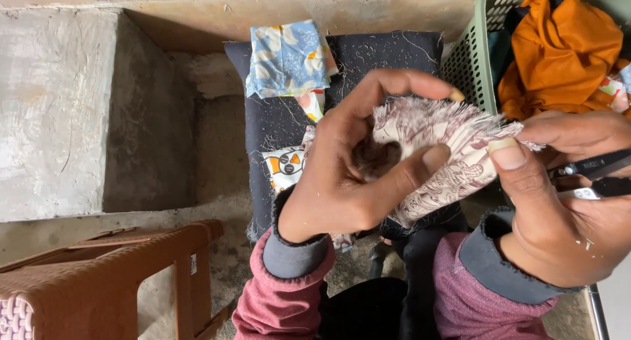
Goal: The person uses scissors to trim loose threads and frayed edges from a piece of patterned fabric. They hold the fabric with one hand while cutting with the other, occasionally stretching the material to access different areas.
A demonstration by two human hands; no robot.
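I saw left hand (342,182) pinching the frayed printed cloth (440,156); right hand (559,202) gripped it too, holding scissors (591,175).

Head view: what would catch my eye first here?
In the middle, the left hand pinches a frayed printed cloth, which the right hand also touches while holding scissors. At top right, orange fabric fills a green basket. A brown stool stands at bottom left.
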